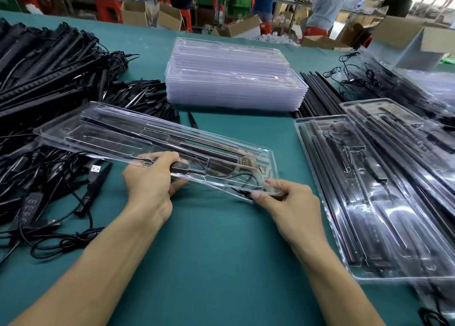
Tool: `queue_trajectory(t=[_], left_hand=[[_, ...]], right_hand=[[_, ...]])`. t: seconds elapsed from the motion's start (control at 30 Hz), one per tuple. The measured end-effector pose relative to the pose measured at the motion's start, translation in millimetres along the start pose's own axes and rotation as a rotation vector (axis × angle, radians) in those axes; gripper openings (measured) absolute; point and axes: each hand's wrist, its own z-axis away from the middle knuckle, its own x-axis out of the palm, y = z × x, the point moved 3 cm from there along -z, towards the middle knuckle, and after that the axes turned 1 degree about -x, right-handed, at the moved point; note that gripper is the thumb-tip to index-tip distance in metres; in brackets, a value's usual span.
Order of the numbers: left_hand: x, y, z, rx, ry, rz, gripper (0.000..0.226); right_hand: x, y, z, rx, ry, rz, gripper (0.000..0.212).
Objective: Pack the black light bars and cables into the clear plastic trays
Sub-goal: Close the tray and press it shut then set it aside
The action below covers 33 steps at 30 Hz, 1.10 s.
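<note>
- A stack of empty clear plastic trays sat in the middle of a green-covered table.
- In front of the stack, nearer the camera wearer, one clear moulded plastic tray was held tilted above the table by both hands.
- A long black light bar lay in that tray's long slot, and a thin black cable with a small inline controller lay along its near edge.
- The left hand gripped the near edge, thumb on top beside the controller and fingers curled underneath.
- The right hand pinched the tray's near right corner, thumb on top and fingers folded below.
- Left of the stack lay a heap of loose black light bars; in front of that heap was a tangle of black USB cables.
- Just right of the stack lay a row of thin black rods.
- Further right and forward of the stack, filled clear trays lay overlapping.
- Behind the stack, beyond the table, people stood among cardboard boxes.
</note>
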Motion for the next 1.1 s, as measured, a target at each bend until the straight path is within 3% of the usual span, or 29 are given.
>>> queue_trajectory(t=[0.07, 0.23, 0.4, 0.63, 0.8, 0.93, 1.03, 1.1], left_hand=[[1.0, -0.5, 2.8, -0.011, 0.005, 0.027, 0.02], [1.0, -0.8, 9.2, -0.035, 0.037, 0.12, 0.022], [6.9, -5.3, 18.7, -0.066, 0.042, 0.176, 0.025], [6.0, -2.5, 17.7, -0.033, 0.047, 0.166, 0.026], [5.2, 0.0, 17.4, -0.02, 0.035, 0.155, 0.027], [5.3, 0.1, 18.7, -0.018, 0.027, 0.144, 0.028], [3.7, -0.4, 16.7, -0.03, 0.04, 0.163, 0.028], [2.9, 0.3, 15.5, -0.036, 0.046, 0.172, 0.027]], right_hand=[[3.8, -4.5, 0.6, 0.059, 0.046, 0.119, 0.043], [9.3, -14.9, 5.8, 0.18, 0.145, 0.11, 0.03], [36.6, -30.1, 36.8, -0.164, 0.002, 0.331, 0.047], [35.6, -32.3, 43.4, -0.321, -0.146, 0.625, 0.064], [20.9, -19.1, 47.5, -0.378, -0.187, 0.376, 0.064], [12.0, -10.3, 53.4, -0.333, -0.07, 0.246, 0.053], [-1.9, -7.2, 51.3, -0.292, 0.145, 0.115, 0.029], [-14.7, -3.3, 39.2, -0.105, 0.216, -0.126, 0.01]])
